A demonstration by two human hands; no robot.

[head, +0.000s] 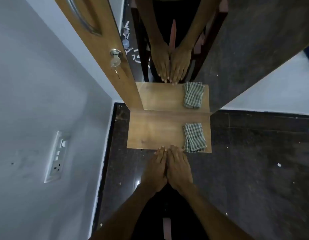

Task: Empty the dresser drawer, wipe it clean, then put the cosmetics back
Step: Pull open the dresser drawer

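Left hand: I see my left hand (158, 168) flat, fingers straight, holding nothing, fingertips at the dresser top's (155, 130) near edge.
Right hand: my right hand (179, 168) lies flat beside it, the two touching.
Cloth: a folded checked cloth (194, 137) rests on the top's right side, just beside my right fingertips.
Mirror: the mirror (254, 49) behind repeats hands and cloth.
Drawer: I cannot make it out.

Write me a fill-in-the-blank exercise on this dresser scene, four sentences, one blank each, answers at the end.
1. The folded green-and-white checked cloth lies on the ____ side of the wooden dresser top.
2. The left hand and right hand are held side by side with fingers ____.
3. Behind the wooden top stands a ____, which shows the cloth and hands again.
4. On the white wall at left sits a white ____.

Answers: right; straight; mirror; switchboard
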